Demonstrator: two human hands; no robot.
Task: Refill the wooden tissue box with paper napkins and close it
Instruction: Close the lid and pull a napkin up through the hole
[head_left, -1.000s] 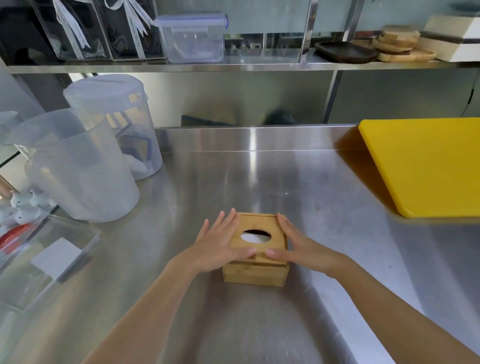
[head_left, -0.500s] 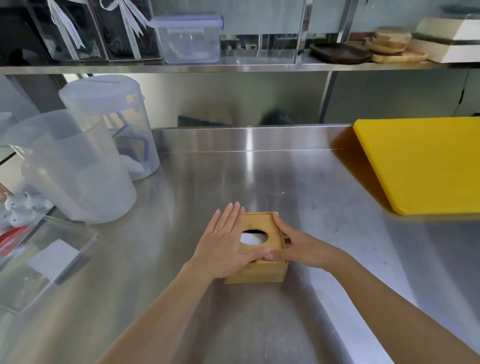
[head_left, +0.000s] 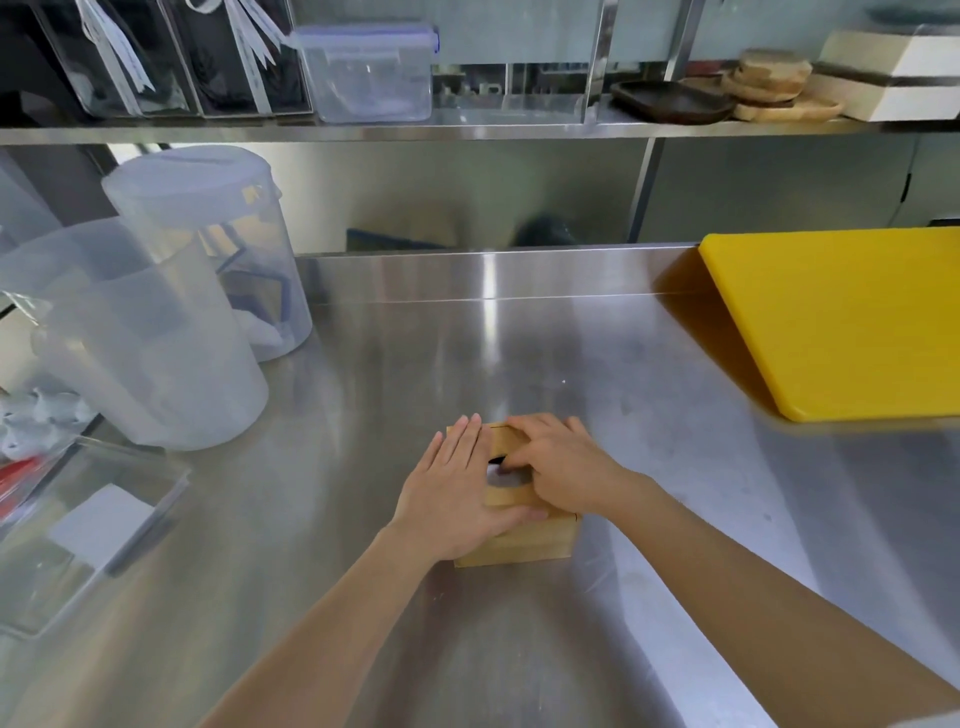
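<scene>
A small wooden tissue box (head_left: 519, 545) stands on the steel counter, near its front middle. My left hand (head_left: 457, 493) lies flat on the box's left side and top, thumb across the near edge of the lid. My right hand (head_left: 563, 467) rests on top of the lid, with its fingers bent at the oval opening (head_left: 501, 470), where a bit of white napkin shows. Both hands cover most of the lid.
Two translucent plastic pitchers (head_left: 156, 332) stand at the left. A clear acrylic box (head_left: 78, 530) with a white card lies at the front left. A yellow cutting board (head_left: 841, 317) lies at the right. A shelf above carries containers and wooden trays.
My right hand has moved from the box's right side onto the lid, fingers now at the opening. My left hand has slid further onto the top. The box sits in about the same place.
</scene>
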